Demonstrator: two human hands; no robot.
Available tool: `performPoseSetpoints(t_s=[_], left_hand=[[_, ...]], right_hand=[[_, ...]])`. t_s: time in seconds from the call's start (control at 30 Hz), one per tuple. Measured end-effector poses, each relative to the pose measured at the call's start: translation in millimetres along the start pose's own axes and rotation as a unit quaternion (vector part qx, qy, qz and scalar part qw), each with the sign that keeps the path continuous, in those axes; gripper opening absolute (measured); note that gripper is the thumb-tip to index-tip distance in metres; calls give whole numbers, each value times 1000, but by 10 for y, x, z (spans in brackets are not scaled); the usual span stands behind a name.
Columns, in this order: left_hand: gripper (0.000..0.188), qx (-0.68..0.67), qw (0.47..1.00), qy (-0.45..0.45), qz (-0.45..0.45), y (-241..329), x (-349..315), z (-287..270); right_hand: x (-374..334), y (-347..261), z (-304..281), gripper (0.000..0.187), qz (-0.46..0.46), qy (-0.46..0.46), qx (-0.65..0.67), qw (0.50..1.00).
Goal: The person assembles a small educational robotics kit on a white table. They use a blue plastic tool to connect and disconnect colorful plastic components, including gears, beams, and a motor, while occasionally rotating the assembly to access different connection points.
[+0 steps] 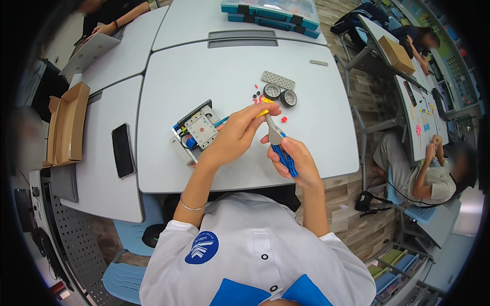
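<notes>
My right hand [296,162] grips a blue and grey building-block piece [279,145] and holds it upright above the grey table [316,122]. My left hand [236,133] reaches across to the piece's top, its fingertips pinching a small yellow part [262,113]. Just left of my left hand sits a half-built block vehicle [196,133] with a grey motor block and blue parts. Beyond my hands lie two black wheels [279,95], a grey holed plate [278,79] and several small red and black pins.
A black phone [122,150] lies on the table to the left, beside an open cardboard box [66,125]. Teal parts cases [270,13] stand at the far edge. Other people sit at the far left and at the right-hand tables. A blue chair [125,280] is below left.
</notes>
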State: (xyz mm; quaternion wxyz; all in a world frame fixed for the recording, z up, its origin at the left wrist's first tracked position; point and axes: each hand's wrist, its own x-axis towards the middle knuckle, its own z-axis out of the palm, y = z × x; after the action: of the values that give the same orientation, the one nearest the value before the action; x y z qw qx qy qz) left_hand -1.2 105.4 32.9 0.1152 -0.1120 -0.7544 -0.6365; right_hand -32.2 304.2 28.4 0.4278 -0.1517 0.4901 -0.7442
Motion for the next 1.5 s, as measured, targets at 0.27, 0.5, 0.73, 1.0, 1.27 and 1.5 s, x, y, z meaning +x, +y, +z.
performPoseSetpoints(t_s=[0.27,0.5,0.73,1.0,1.27,1.5], left_hand=[[30,106,991,38,67,-15,54,21],[32,194,971,87,107,38,62,67],[26,146,952,268,36,187,161,-565],[30,445,891,-68,-59,-422,510,20],[45,418,898,-113,-78,-595,570,40],[26,341,935,-68,-68,-447,599,-20]], right_hand=[[-10,-1,146,40,3,33,6,999],[-58,-46,208,41,1,31,52,998],[-396,-110,86,42,14,98,100,990],[60,-30,-171,36,57,241,-270,931],[136,132,-216,42,57,252,-306,916],[106,119,-185,42,26,239,-303,922]])
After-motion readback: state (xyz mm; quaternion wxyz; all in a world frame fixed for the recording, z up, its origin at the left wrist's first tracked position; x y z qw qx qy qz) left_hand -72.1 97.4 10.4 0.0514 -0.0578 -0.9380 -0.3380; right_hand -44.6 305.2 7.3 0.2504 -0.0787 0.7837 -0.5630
